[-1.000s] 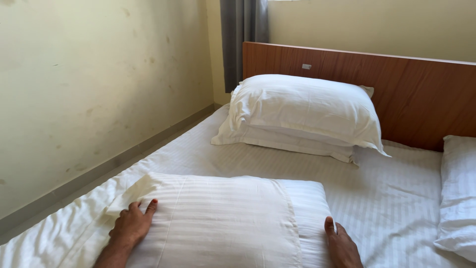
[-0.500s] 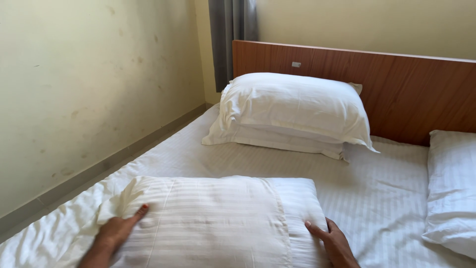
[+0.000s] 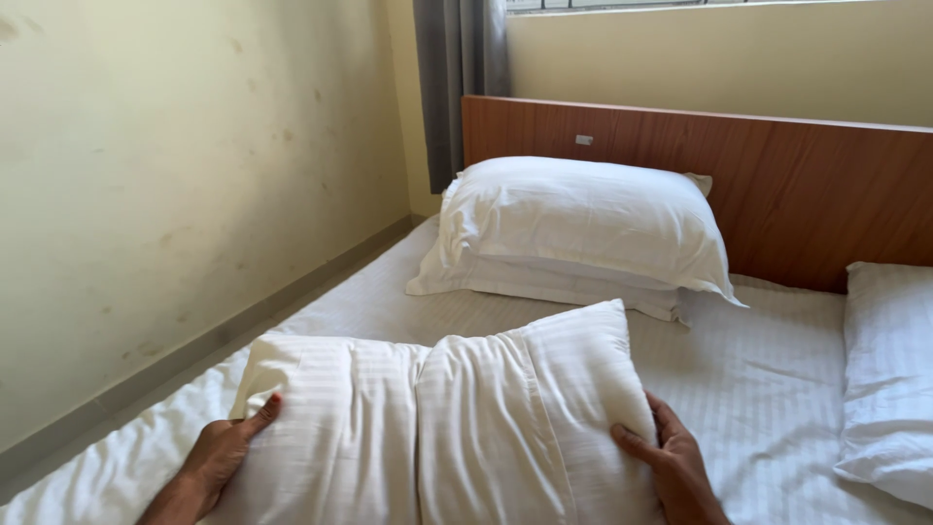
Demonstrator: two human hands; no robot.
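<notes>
Two hands grip one white striped pillow (image 3: 457, 428) at the near end of the bed (image 3: 768, 389) — my left hand (image 3: 219, 457) curls around its left edge, thumb on top, and my right hand (image 3: 671, 462) clasps the right end, fingers (image 3: 632, 445) pressed into the fabric. Squeezed from both sides, the pillow buckles upward in the middle, a deep crease running down its centre, its right corner lifted off the sheet. Farther up, two white pillows (image 3: 583, 228) sit stacked against the wooden headboard (image 3: 777, 185), well apart from the one I hold. Another pillow (image 3: 889, 369) lies along the right edge of the view. At left, a pale yellow wall (image 3: 175, 175) runs beside the bed — a grey curtain (image 3: 457, 78) hangs in the corner behind the headboard.
</notes>
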